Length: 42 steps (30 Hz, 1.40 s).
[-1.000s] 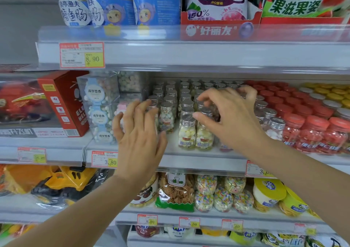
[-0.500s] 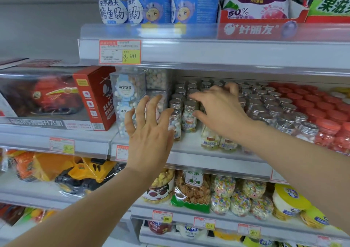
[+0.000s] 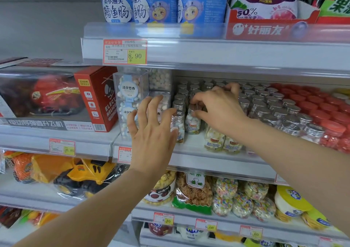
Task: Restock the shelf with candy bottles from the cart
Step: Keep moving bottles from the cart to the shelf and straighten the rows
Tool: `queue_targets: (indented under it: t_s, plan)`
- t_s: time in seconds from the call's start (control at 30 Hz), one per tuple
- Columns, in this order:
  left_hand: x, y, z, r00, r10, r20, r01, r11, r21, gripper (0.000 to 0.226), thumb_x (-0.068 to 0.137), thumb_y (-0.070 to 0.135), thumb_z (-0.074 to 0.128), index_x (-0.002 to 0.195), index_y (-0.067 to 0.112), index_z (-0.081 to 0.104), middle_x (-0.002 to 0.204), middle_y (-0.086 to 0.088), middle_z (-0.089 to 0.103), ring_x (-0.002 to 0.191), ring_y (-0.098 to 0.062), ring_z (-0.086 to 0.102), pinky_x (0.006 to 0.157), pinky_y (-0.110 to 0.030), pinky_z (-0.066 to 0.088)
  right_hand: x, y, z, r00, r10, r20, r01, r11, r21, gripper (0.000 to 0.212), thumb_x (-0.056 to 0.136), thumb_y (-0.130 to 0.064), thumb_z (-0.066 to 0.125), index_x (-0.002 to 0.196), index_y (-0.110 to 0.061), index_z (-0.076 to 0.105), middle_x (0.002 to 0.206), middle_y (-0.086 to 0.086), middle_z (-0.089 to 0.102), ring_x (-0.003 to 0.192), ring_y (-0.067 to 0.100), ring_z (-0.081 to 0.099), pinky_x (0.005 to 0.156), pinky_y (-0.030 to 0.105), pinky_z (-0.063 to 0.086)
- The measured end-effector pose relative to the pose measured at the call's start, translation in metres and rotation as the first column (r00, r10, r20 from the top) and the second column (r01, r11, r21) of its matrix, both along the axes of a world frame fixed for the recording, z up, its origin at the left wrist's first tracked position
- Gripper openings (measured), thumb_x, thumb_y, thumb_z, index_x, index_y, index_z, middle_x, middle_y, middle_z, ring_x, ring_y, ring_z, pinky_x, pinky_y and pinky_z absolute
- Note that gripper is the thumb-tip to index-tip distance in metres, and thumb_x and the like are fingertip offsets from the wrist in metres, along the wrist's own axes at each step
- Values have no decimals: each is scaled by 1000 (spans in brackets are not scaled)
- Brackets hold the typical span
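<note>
- Near the front edge of the middle shelf (image 3: 200, 157), toward its left end, a candy bottle (image 3: 192, 124) stands upright.
- The right hand (image 3: 220, 110) pinches its silver cap between thumb and curled forefinger.
- The left hand (image 3: 151, 138), just left of it, has its fingers spread and straight, holding nothing, in front of clear candy boxes (image 3: 128, 89).
- Rows of silver-capped bottles (image 3: 265, 104) fill the shelf behind.

A shop shelf (image 3: 217, 163) crowded with silver-capped bottles (image 3: 265, 102). The right hand (image 3: 217, 110), near centre, pinches one front bottle (image 3: 192, 122) by its cap. At its 8 o'clock the left hand (image 3: 151, 135) is spread wide before clear boxes (image 3: 130, 89). Red-capped bottles (image 3: 318, 108) stand at 3 o'clock.
</note>
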<state>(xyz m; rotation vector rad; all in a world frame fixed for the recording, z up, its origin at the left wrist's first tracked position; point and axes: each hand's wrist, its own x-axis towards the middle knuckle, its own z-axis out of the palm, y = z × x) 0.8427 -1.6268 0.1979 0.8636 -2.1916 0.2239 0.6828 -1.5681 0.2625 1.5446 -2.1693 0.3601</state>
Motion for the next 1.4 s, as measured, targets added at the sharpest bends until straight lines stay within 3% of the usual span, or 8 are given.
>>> queue_targets:
  t_s: [0.57, 0.77, 0.9, 1.07, 1.17, 1.3, 1.4]
  plan:
    - [-5, 5, -2, 1000, -21, 13, 21, 1000, 4, 43, 87, 30, 63, 126, 16, 53, 150, -13, 33, 145, -31, 15, 112, -51, 8, 7, 23, 0, 984, 134, 116, -135, 991, 0, 29, 90, -47, 59, 117, -36, 64, 104, -11, 67, 110, 13, 46, 94, 36, 10]
    - [-5, 4, 0, 999, -39, 29, 39, 999, -7, 48, 85, 26, 68, 129, 14, 53, 151, -14, 33, 145, -30, 15, 114, -50, 6, 7, 28, 2, 972, 153, 181, -151, 988, -24, 37, 92, -54, 52, 120, -34, 61, 105, -15, 68, 106, 11, 54, 101, 36, 13]
    - [-4, 3, 4, 998, -49, 50, 51, 998, -35, 44, 90, 27, 59, 131, 14, 52, 152, -10, 34, 146, -29, 15, 115, -51, 8, -6, 27, 9, 968, 107, 227, -76, 987, -142, 26, 98, -36, 50, 120, -29, 63, 106, -11, 71, 102, 14, 63, 104, 32, 20]
    - [-10, 4, 8, 991, -82, 108, 90, 994, -64, 50, 92, 36, 31, 136, 21, 49, 154, -6, 32, 147, -28, 12, 115, -55, 8, -16, 20, 10, 963, 18, 269, -15, 1000, -14, 31, 98, -27, 52, 128, -25, 60, 113, 0, 70, 109, 24, 61, 103, 35, 34]
    - [-15, 3, 6, 990, -95, 107, 102, 993, -67, 48, 93, 37, 32, 136, 24, 50, 155, -6, 31, 148, -28, 12, 115, -54, 7, -19, 12, 12, 964, -9, 266, -1, 999, 37, 27, 97, -29, 55, 121, -24, 65, 112, 0, 70, 108, 25, 61, 101, 35, 36]
    - [-18, 3, 0, 992, -88, 87, 94, 993, -74, 44, 95, 37, 34, 134, 25, 53, 154, -7, 31, 147, -27, 14, 114, -55, 9, -25, 1, 12, 954, -24, 298, 1, 997, 77, 29, 96, -33, 58, 123, -29, 64, 123, -3, 66, 120, 25, 54, 111, 41, 29]
    - [-20, 2, -3, 993, -79, 86, 85, 994, -74, 44, 96, 37, 35, 134, 25, 52, 154, -6, 31, 147, -26, 14, 114, -54, 9, -29, -9, 7, 931, -20, 365, -22, 994, 110, 32, 93, -34, 61, 125, -31, 63, 124, -1, 65, 120, 25, 54, 109, 45, 33]
